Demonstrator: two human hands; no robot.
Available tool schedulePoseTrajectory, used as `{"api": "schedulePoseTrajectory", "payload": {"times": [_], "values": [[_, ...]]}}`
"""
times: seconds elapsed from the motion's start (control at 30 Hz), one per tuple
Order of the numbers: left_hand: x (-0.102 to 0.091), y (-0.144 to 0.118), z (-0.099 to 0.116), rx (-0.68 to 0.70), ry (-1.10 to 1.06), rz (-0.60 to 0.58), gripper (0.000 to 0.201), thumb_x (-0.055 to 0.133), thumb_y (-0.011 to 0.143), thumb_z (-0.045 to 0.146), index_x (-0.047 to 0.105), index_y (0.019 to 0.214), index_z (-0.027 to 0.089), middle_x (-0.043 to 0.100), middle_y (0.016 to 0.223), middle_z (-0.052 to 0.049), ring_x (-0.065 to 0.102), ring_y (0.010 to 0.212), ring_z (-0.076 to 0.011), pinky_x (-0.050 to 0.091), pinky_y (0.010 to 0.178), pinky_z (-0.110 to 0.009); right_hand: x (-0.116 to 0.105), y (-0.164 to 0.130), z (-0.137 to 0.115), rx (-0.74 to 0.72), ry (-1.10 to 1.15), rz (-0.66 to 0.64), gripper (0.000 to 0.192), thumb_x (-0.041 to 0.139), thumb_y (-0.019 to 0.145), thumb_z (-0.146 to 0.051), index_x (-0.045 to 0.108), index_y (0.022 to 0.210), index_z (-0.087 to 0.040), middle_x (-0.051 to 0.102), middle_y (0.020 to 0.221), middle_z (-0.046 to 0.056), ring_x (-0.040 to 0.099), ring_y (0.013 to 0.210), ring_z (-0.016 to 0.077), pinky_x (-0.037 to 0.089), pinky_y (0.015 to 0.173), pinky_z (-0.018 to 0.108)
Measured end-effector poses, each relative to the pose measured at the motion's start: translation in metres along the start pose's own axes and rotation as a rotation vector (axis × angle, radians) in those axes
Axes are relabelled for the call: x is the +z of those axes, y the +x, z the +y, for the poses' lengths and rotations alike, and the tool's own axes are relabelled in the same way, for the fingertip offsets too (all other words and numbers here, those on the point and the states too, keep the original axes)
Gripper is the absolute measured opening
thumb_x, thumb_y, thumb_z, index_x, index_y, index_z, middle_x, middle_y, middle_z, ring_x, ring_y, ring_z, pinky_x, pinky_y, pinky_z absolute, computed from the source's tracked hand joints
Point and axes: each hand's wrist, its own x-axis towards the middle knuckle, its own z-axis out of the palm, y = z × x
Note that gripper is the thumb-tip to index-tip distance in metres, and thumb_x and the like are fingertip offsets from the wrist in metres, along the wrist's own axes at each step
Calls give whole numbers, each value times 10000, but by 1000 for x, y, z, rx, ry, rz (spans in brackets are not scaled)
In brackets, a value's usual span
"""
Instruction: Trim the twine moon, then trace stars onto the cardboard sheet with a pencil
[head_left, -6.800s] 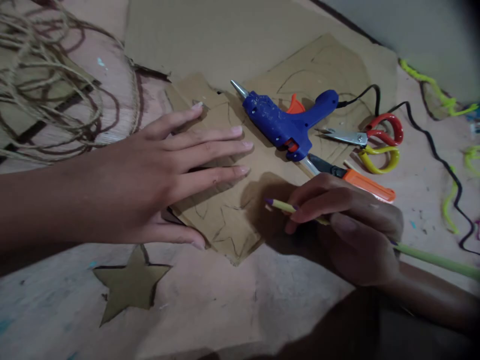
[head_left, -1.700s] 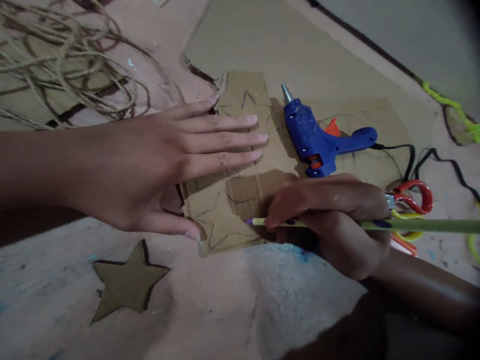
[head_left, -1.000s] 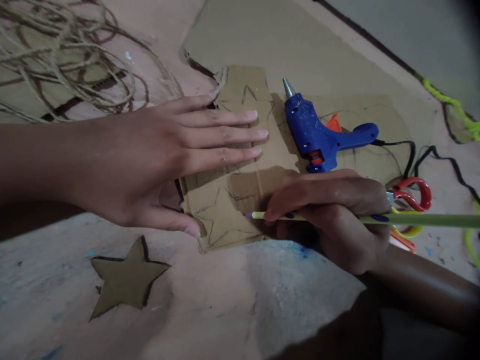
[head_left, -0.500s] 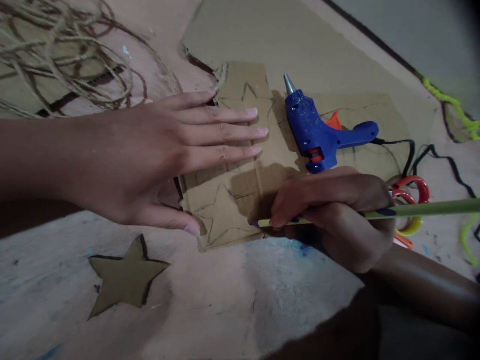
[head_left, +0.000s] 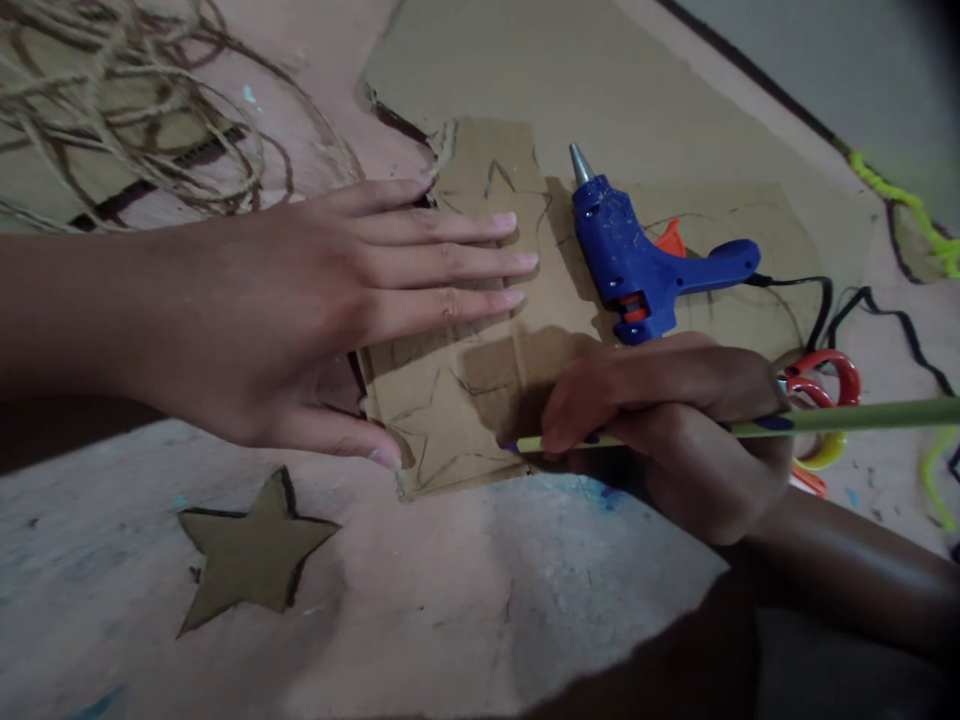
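Observation:
My left hand (head_left: 315, 300) lies flat with fingers spread on a small brown cardboard piece (head_left: 457, 400) that carries pencil-drawn star outlines. My right hand (head_left: 675, 420) grips a long green pencil (head_left: 847, 418), its tip touching the cardboard near the lower right edge, beside a drawn star. A blue hot glue gun (head_left: 637, 262) lies on its side just beyond my right hand, nozzle pointing away from me.
A cut-out cardboard star (head_left: 251, 552) lies on the floor at lower left. Tangled jute twine (head_left: 112, 110) fills the upper left. Red and yellow scissors (head_left: 825, 385) sit behind my right hand. A larger cardboard sheet (head_left: 600, 90), black cord (head_left: 892, 320) and green pipe cleaners (head_left: 900, 205) lie beyond.
The pencil tip has shifted slightly along the cardboard's lower right part, and its shaft tilted up a little. My left hand has stayed pressed on the cardboard.

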Motion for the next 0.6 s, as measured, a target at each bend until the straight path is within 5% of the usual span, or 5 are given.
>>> {"api": "schedulePoseTrajectory", "payload": {"times": [0.27,0.6], "values": [[0,1,0,-6,-29,8,1008,428,1315,837,352,2071,176,458,2136,-114,390,2030,-457,235,1693,-764,3,0,4,-22,29,55,363,614,1119,-40,900,977,-214,843,859,-19,804,693,118,616,673,239],[2,-1,-1,-2,-9,5,1021,363,1314,863,302,2086,197,417,2158,-79,354,2049,-415,165,1715,-696,1,-1,3,-12,-1,31,365,621,1104,-35,889,976,-247,864,872,-16,838,719,159,644,671,267]]}}
